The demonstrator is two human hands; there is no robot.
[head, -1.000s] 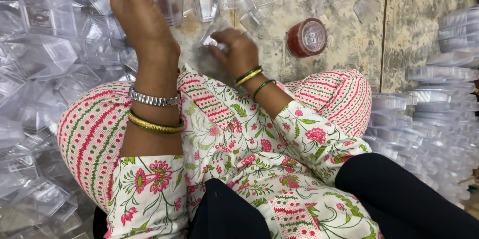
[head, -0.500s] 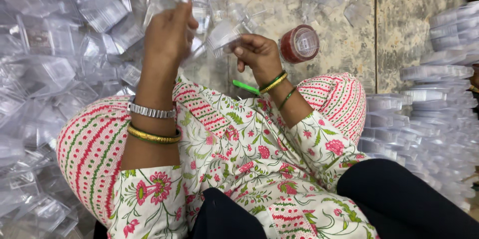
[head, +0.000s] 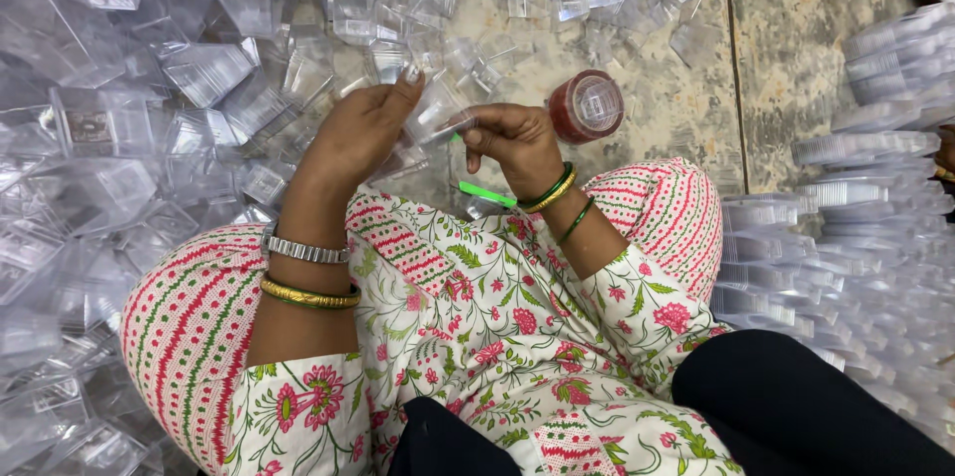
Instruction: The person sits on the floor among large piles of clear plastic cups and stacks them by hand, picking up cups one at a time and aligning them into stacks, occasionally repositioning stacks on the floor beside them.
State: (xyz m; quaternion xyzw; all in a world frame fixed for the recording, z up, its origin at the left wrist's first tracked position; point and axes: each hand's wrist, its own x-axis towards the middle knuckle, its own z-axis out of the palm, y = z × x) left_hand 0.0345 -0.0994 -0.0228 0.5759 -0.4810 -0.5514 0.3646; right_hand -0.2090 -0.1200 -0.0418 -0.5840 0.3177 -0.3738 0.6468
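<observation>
Both hands meet over the stone floor (head: 796,68), just above the lap. The left hand (head: 363,128) curls loosely, fingers closed on one side of a small clear plastic box (head: 435,116). The right hand (head: 507,138) pinches the box's other side between thumb and fingers. A round red-capped jar (head: 587,106) stands just beside the right hand. Loose clear boxes (head: 149,118) are heaped at left; nested stacks of clear lids (head: 856,207) lie at right.

The person wears a white floral tunic (head: 497,337), pink striped trousers (head: 179,337), a silver watch (head: 303,250), and gold and green bangles (head: 549,192).
</observation>
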